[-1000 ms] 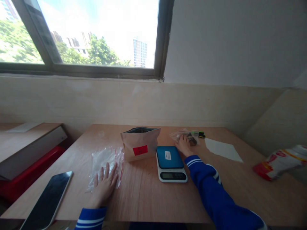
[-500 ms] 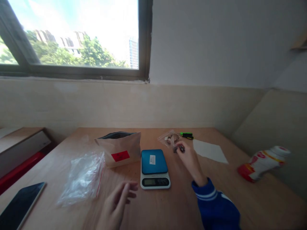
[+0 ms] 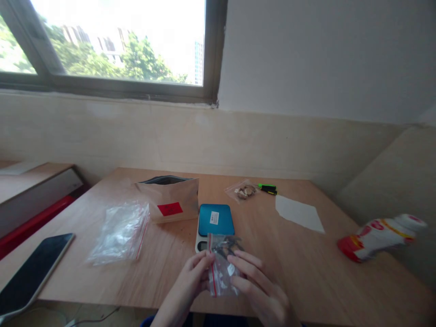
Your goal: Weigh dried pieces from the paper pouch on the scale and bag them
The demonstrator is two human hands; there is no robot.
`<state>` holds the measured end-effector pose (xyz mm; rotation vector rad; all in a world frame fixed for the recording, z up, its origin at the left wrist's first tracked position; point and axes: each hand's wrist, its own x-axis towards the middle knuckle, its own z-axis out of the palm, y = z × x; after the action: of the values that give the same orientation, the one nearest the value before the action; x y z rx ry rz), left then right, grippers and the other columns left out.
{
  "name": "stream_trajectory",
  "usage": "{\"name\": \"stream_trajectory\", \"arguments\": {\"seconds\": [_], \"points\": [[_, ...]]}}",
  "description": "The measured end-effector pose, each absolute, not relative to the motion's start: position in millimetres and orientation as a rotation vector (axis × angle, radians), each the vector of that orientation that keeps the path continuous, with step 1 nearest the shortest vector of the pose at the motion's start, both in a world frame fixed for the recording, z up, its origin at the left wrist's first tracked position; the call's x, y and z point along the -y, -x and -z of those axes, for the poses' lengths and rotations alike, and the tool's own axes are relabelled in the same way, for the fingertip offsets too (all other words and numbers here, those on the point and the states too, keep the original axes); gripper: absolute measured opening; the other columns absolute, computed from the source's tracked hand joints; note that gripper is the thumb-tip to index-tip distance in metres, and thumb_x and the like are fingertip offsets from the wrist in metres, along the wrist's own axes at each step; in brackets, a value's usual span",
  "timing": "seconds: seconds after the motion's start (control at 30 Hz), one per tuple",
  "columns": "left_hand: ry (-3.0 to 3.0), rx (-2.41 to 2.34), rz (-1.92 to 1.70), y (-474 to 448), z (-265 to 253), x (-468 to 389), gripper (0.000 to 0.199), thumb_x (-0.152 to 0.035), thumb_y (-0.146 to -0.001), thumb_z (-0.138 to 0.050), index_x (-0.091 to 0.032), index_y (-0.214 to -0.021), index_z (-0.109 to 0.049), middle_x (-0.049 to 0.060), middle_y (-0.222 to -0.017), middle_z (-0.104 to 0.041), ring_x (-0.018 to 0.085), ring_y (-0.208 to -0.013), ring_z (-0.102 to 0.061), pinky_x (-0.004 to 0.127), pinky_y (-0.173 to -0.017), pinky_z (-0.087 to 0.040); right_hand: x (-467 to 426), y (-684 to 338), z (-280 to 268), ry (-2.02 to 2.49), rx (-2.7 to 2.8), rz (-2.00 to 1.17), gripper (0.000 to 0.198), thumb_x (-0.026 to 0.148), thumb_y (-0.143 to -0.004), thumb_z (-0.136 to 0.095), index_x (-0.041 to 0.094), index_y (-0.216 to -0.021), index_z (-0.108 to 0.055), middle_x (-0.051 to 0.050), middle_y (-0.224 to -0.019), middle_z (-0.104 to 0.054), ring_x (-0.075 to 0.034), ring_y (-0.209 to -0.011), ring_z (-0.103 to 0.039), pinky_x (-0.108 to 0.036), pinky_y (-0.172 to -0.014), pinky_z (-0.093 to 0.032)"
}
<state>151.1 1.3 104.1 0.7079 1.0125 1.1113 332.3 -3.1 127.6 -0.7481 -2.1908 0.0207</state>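
Observation:
In front of the scale, a small clear zip bag (image 3: 223,274) with a red seal strip is held up between my two hands. Dark brown, dried-looking pieces and a small white label show inside it. My left hand (image 3: 187,284) pinches the strip edge between thumb and fingers. My right hand (image 3: 262,288) is closed on the bag's right side, fingers bent over its front, thumb hidden. Just behind is a digital scale (image 3: 206,220) with a blue top; the bag covers most of its display. An open brown pouch (image 3: 185,200) with a red label stands left of the scale.
Flat clear zip bags (image 3: 119,231) and a phone (image 3: 37,268) lie on the left. Farther back are another filled bag (image 3: 245,191), a green-and-black tool (image 3: 268,188) and white paper (image 3: 299,213). A red-and-white bottle (image 3: 378,236) lies tilted at right.
My right hand has come from the back of the table to the front with the small bag. My left hand, empty before, now grips its edge. The view has shifted slightly.

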Motion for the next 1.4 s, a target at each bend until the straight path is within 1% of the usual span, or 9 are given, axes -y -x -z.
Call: {"name": "stream_trajectory", "arguments": {"seconds": [0.2, 0.3, 0.43, 0.63, 0.73, 0.93, 1.13, 1.27, 1.4], "points": [[-0.778, -1.040, -1.249, -123, -105, 7, 0.036, -0.048, -0.066, -0.074, -0.016, -0.068, -0.057, -0.003, -0.061, -0.052, 0.008, -0.056, -0.047, 0.018, -0.053, -0.039, 15, -310, -124, 0.878, 2.101, -0.347, 0.035, 0.003, -0.080, -0.042, 0.026, -0.097, -0.063, -0.005, -0.112, -0.067, -0.020, -0.111, -0.060, -0.033, -0.095, -0.051], [-0.981, -1.158, -1.338, -109, -104, 11, 0.040, -0.051, -0.071, -0.069, -0.017, -0.061, -0.051, -0.004, -0.055, -0.046, 0.008, -0.051, -0.042, 0.020, -0.050, -0.035, 21, -295, -123, 0.930, 1.955, -0.619, 0.034, 0.010, -0.085, -0.039, 0.026, -0.106, -0.061, -0.006, -0.114, -0.065, -0.019, -0.110, -0.061, -0.031, -0.094, -0.051], [-1.145, -1.283, -1.327, -101, -104, 23, 0.039, -0.051, -0.076, -0.063, -0.018, -0.060, -0.051, -0.003, -0.053, -0.044, 0.011, -0.050, -0.043, 0.022, -0.050, -0.034, 20, -258, -118, 1.068, 1.705, -0.873, 0.023, 0.026, -0.093, -0.041, 0.024, -0.105, -0.060, -0.005, -0.101, -0.068, -0.017, -0.096, -0.066, -0.026, -0.085, -0.053], [-1.330, -1.388, -1.354, -98, -94, 35, 0.022, -0.039, -0.080, -0.061, -0.017, -0.076, -0.065, 0.002, -0.064, -0.058, 0.014, -0.056, -0.045, 0.024, -0.052, -0.032, 10, -210, -117, 1.130, 1.591, -1.124, 0.017, 0.034, -0.086, -0.056, 0.019, -0.091, -0.063, -0.004, -0.083, -0.069, -0.017, -0.074, -0.067, -0.025, -0.068, -0.054], [-1.369, -1.396, -1.354, -94, -91, 35, 0.022, -0.036, -0.081, -0.059, -0.017, -0.070, -0.062, 0.001, -0.061, -0.054, 0.013, -0.055, -0.043, 0.024, -0.052, -0.031, 9, -206, -119, 1.130, 1.550, -1.225, 0.018, 0.035, -0.083, -0.059, 0.018, -0.083, -0.065, -0.003, -0.077, -0.069, -0.017, -0.069, -0.066, -0.024, -0.062, -0.053], [-1.402, -1.340, -1.314, -97, -95, 38, 0.026, -0.036, -0.082, -0.059, -0.019, -0.063, -0.054, -0.001, -0.058, -0.047, 0.012, -0.053, -0.041, 0.025, -0.051, -0.029, 12, -208, -121, 1.137, 1.481, -1.132, 0.019, 0.034, -0.082, -0.060, 0.018, -0.075, -0.066, -0.003, -0.073, -0.070, -0.018, -0.070, -0.068, -0.026, -0.067, -0.054], [-1.179, -1.340, -1.450, -91, -93, 40, 0.038, -0.046, -0.083, -0.057, -0.020, -0.057, -0.046, -0.002, -0.055, -0.046, 0.012, -0.054, -0.045, 0.024, -0.053, -0.034, -7, -243, -122, 1.301, 1.133, -0.685, 0.031, 0.049, -0.077, -0.065, 0.018, -0.074, -0.063, -0.006, -0.071, -0.070, -0.021, -0.067, -0.067, -0.030, -0.061, -0.054], [-1.156, -1.306, -1.451, -87, -94, 40, 0.038, -0.047, -0.083, -0.058, -0.020, -0.058, -0.048, -0.002, -0.055, -0.049, 0.012, -0.055, -0.046, 0.024, -0.055, -0.037, -14, -256, -133, 1.210, 1.120, -0.757, 0.033, 0.051, -0.073, -0.069, 0.019, -0.071, -0.059, -0.006, -0.071, -0.070, -0.020, -0.065, -0.067, -0.030, -0.062, -0.055], [-1.120, -1.152, -1.565, -91, -85, 35, 0.036, -0.052, -0.088, -0.047, -0.020, -0.075, -0.058, 0.002, -0.075, -0.058, 0.016, -0.075, -0.055, 0.026, -0.071, -0.043, -12, -248, -147, 1.134, 1.154, -0.917, 0.032, 0.049, -0.074, -0.070, 0.019, -0.075, -0.058, -0.003, -0.066, -0.068, -0.015, -0.054, -0.063, -0.027, -0.052, -0.053]]}}
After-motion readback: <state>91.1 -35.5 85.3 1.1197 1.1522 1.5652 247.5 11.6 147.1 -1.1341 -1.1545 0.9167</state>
